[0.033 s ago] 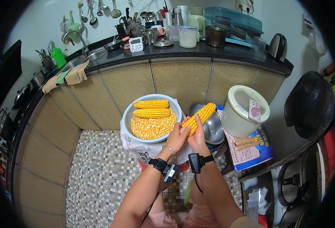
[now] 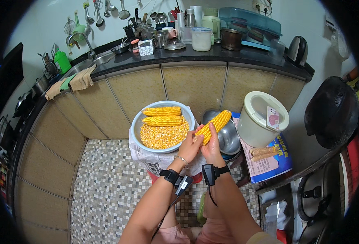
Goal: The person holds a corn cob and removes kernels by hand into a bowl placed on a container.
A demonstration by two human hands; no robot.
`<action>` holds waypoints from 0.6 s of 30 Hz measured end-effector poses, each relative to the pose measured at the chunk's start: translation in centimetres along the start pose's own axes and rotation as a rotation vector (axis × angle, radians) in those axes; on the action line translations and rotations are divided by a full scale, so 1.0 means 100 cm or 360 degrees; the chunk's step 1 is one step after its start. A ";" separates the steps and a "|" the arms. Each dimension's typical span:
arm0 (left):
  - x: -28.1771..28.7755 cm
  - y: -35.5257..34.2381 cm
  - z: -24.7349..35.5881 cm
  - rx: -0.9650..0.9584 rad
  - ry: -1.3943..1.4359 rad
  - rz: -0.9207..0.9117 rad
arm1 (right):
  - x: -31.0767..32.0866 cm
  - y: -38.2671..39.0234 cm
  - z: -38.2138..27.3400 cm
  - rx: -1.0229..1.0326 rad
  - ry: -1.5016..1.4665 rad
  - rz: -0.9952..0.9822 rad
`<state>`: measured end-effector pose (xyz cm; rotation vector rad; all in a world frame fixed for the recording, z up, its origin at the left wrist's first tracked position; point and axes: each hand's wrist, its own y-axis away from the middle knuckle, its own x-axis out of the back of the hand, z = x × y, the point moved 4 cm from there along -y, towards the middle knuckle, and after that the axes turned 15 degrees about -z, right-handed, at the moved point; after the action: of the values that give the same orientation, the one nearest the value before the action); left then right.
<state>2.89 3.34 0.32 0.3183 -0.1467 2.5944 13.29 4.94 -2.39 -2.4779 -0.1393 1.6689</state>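
Observation:
Between my hands is an ear of corn [image 2: 219, 123], tilted with its far end up to the right. My right hand [image 2: 212, 149] is wrapped round its lower part. Closed against the near end of the same ear are the fingers of my left hand [image 2: 190, 147]; the fingertips are partly hidden. Just left of my hands stands a pale blue basin [image 2: 135, 132] holding loose yellow corn kernels [image 2: 163, 136]. Two full ears, a far one [image 2: 162, 112] and a nearer one [image 2: 162, 121], lie on top of the kernels.
A metal bowl [image 2: 230, 142] sits right behind my hands. Farther right, a lidded cream bucket [image 2: 254, 128] and stripped corn cobs [image 2: 264, 153] rest on a blue printed sheet [image 2: 283, 164]. Printed paper [image 2: 147, 159] lies under the basin. A dark counter [image 2: 147, 59] runs along the back.

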 end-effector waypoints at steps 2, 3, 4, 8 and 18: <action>0.001 -0.004 -0.006 -0.0067 -0.0132 0.0014 | -0.004 0.002 -0.001 0.0017 -0.0002 0.0018; 0.001 -0.005 -0.008 -0.0066 -0.0134 0.0017 | -0.008 0.004 -0.003 0.0038 0.0021 0.0026; 0.001 -0.005 -0.011 -0.0064 -0.0179 0.0018 | -0.010 0.005 -0.004 0.0059 0.0044 0.0034; -0.001 -0.004 -0.006 -0.0119 -0.0240 0.0047 | -0.005 0.004 -0.004 0.0085 0.0034 0.0022; 0.003 0.002 0.003 -0.0016 -0.0118 0.0026 | -0.012 0.005 -0.004 0.0097 0.0294 -0.0024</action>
<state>2.59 3.28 0.71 0.4119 -0.1890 2.5981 13.24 4.26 -1.25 -2.5619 -0.0844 1.4070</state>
